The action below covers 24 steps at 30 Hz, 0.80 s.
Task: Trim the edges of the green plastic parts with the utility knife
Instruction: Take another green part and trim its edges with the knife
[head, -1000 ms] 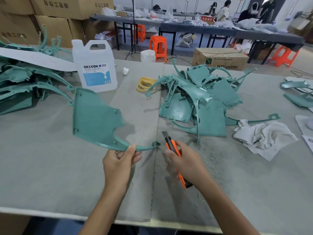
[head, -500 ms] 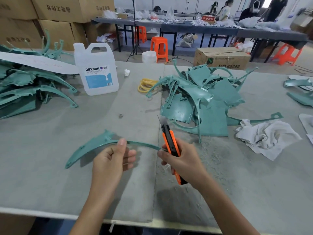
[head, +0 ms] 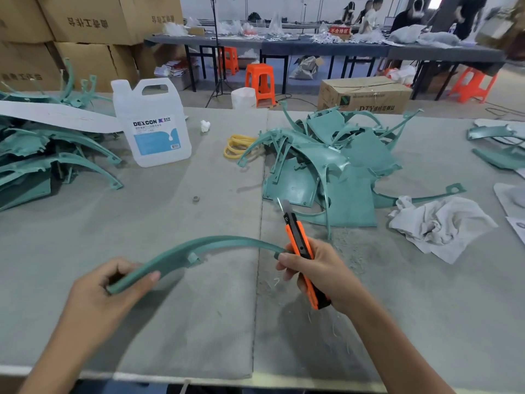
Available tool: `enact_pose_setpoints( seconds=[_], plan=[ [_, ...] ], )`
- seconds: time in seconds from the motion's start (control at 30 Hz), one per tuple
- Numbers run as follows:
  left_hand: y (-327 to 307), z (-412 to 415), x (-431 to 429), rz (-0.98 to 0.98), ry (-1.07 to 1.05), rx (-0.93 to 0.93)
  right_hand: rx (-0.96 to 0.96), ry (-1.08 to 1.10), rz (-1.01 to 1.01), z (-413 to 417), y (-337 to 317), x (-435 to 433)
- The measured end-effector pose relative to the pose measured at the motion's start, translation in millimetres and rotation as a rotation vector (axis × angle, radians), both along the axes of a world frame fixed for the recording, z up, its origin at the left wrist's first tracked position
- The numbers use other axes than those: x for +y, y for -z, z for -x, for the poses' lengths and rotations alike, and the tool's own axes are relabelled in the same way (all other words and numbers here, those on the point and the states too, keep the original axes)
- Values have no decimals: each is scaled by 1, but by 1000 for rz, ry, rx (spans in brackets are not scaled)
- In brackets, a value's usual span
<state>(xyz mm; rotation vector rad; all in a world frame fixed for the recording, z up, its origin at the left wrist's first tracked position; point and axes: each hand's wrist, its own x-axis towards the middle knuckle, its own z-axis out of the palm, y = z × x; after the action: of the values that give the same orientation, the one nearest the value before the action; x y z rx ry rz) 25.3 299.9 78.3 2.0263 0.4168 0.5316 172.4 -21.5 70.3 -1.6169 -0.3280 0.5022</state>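
Observation:
My left hand [head: 113,291] grips the left end of a curved green plastic part [head: 216,244], held edge-on above the grey table [head: 170,322]. The part arcs rightward to my right hand [head: 321,273], whose thumb touches its right tip. That hand grips an orange and black utility knife [head: 298,243] with the blade out and pointing away from me, up past the part. A heap of green plastic parts [head: 332,166] lies behind the knife. Another heap of green parts [head: 42,155] lies at the far left.
A white DEXCON jug [head: 152,123] stands at the back left. Yellow rubber bands [head: 237,146] lie beside the middle heap, a crumpled white rag [head: 440,226] at the right. Plastic shavings [head: 352,251] litter the table by my right hand. Cardboard boxes [head: 85,24], orange stools and people are beyond.
I have turned the green part from its broad face to edge-on. My left hand has slid from near the part's right tip to its left end. The knife has stayed nearly in place.

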Motion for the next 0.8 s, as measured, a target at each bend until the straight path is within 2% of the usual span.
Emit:
enact_pose_setpoints(
  seconds=[0.2, 0.33, 0.47, 0.63, 0.8],
  plan=[
    [20, 5, -21, -330, 139, 44, -202, 159, 295, 0, 6, 11],
    [28, 4, -35, -396, 221, 82, -386, 187, 503, 11, 4, 20],
    [23, 1, -36, -299, 143, 167, -463, 42, 493, 31, -1, 41],
    [24, 0, -32, -269, 130, 175, -419, -74, 422, 43, -2, 58],
    [27, 0, -36, -350, 152, 207, -383, -47, 446, 36, -8, 64]
  ],
)
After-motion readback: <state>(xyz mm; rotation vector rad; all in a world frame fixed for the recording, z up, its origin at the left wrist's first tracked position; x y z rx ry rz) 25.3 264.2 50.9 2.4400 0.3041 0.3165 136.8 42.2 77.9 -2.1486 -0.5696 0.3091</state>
